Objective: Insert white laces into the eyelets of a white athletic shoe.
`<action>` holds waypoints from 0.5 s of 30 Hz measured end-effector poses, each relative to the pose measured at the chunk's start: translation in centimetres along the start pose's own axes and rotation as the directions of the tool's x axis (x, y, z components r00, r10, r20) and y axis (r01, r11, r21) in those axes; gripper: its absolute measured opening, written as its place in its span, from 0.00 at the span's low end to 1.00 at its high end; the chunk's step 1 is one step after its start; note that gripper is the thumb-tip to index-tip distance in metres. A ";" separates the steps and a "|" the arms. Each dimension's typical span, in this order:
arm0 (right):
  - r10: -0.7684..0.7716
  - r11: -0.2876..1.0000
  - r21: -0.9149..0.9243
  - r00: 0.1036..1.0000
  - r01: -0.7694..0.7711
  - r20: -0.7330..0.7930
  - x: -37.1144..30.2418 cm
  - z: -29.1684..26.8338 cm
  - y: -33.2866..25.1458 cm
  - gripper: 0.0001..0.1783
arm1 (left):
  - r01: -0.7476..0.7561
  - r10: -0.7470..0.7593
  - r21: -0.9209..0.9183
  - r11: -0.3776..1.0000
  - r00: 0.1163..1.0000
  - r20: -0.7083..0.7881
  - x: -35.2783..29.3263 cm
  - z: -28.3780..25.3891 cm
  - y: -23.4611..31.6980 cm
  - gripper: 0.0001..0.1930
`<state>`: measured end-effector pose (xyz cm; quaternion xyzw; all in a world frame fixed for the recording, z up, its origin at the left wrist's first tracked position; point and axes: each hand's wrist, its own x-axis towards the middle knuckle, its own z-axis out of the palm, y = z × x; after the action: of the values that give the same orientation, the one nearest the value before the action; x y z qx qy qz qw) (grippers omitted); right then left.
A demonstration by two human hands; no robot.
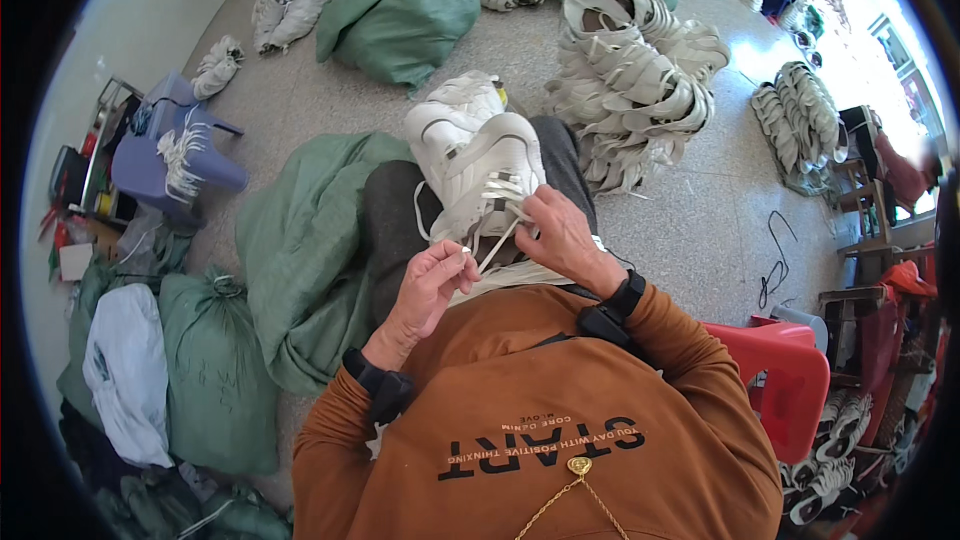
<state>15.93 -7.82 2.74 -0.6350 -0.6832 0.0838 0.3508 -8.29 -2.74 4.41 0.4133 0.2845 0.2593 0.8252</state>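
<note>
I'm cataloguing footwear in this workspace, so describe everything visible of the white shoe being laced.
The shoe is white, with a smooth-looking, rounded collar and small dark details near its lacing. It rests over the dark trousers, close against another white shoe. The right hand touches its lacing; a loose white lace runs toward the left hand. Its sole is hard to make out.

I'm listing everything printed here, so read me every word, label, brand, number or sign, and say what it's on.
Brown sweatshirt: large black lettering with smaller lines around it; I won't copy the wording.
Tied green sack: dark marks, too unclear to read.
White shoe nearest the right hand: no lettering I can make out.
</note>
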 end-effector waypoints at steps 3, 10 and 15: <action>-0.008 1.000 0.001 1.000 0.008 -0.003 0.0 -0.1 0.4 0.07 | 0.105 -0.105 -0.017 0.994 0.994 0.031 -1.6 -0.6 0.2 0.07; 0.042 0.987 0.155 0.998 -0.036 -0.037 -0.5 0.6 0.7 0.07 | 0.447 -0.445 0.660 0.604 0.876 -0.186 -8.2 -8.8 1.2 0.09; 0.096 0.976 0.192 0.995 -0.098 0.019 -0.4 0.8 1.3 0.09 | 0.441 -0.425 0.641 0.628 0.885 -0.192 -7.2 -6.5 2.3 0.09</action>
<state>16.48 -7.64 1.26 -0.6301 -0.6417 0.1698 0.4029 -18.29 -2.83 4.96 0.5973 0.4579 -0.0614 0.6555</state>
